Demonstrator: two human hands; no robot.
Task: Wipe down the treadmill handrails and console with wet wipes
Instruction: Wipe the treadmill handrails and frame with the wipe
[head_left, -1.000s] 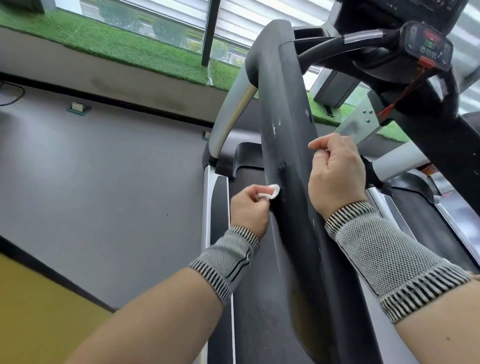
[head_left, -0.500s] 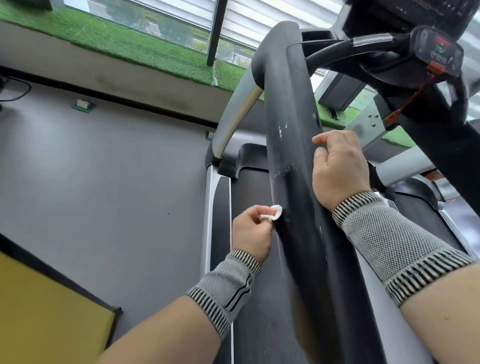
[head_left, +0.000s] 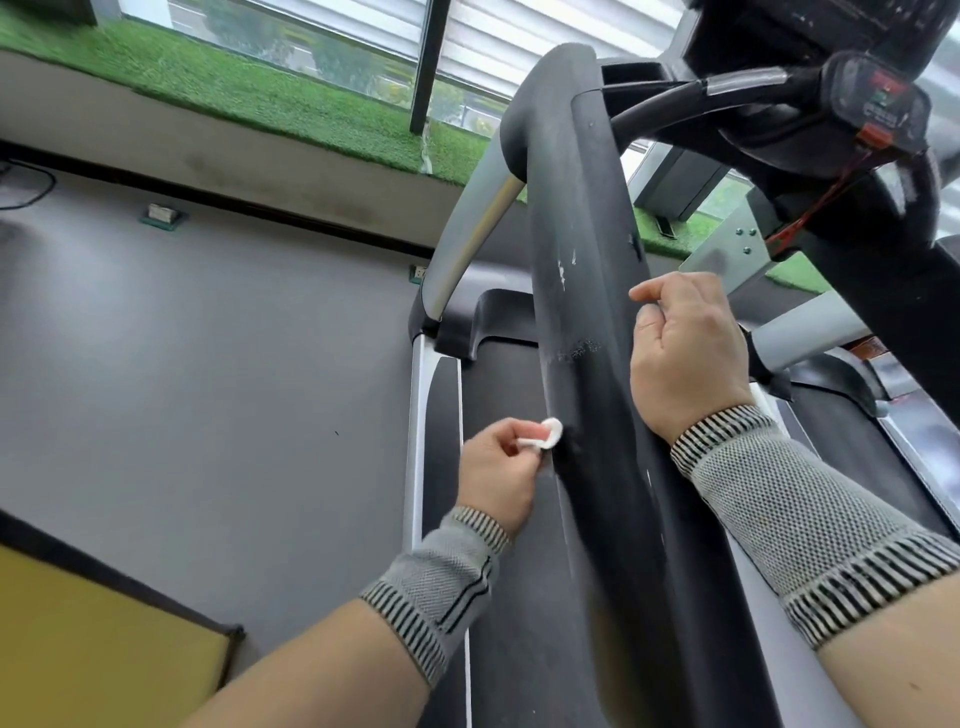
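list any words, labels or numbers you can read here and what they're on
No text in this frame is legible.
Control pod: red and green marks with pale lettering below, too blurred to read.
Console: dark panel, no characters can be made out.
Handrail: only white scuffs and specks, not writing.
Floor socket plate: too small to tell whether it bears any label.
Wipe, pinched in the left hand: plain white, no print.
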